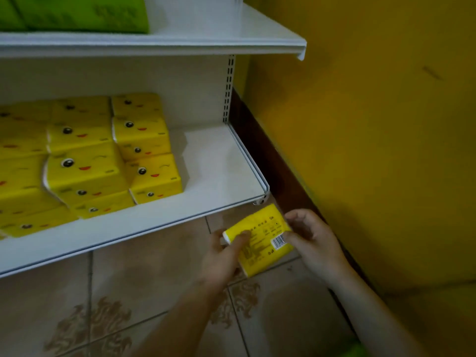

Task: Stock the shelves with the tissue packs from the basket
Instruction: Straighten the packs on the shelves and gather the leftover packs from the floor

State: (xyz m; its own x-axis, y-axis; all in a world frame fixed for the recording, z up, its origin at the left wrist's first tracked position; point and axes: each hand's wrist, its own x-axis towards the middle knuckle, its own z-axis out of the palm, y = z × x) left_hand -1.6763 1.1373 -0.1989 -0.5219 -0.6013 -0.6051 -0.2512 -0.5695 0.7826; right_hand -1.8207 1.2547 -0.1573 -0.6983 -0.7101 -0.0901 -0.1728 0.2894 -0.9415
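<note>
From my head camera, I hold one yellow tissue pack (258,239) in both hands, low in front of the lower shelf (219,171) and over the tiled floor (144,279). My left hand (222,256) grips its left end, thumb laid across the printed back; my right hand (313,240) pinches the right end beside the barcode. The pack is tilted, back side up, just below the shelf's front right corner and not touching it. On the lower shelf, stacked yellow tissue packs (87,161) with smiling faces fill the left and middle, leaving bare white shelf to their right. Green packs (77,14) sit on the upper shelf (231,39). A yellow wall (373,137) stands just right of the shelving.
</note>
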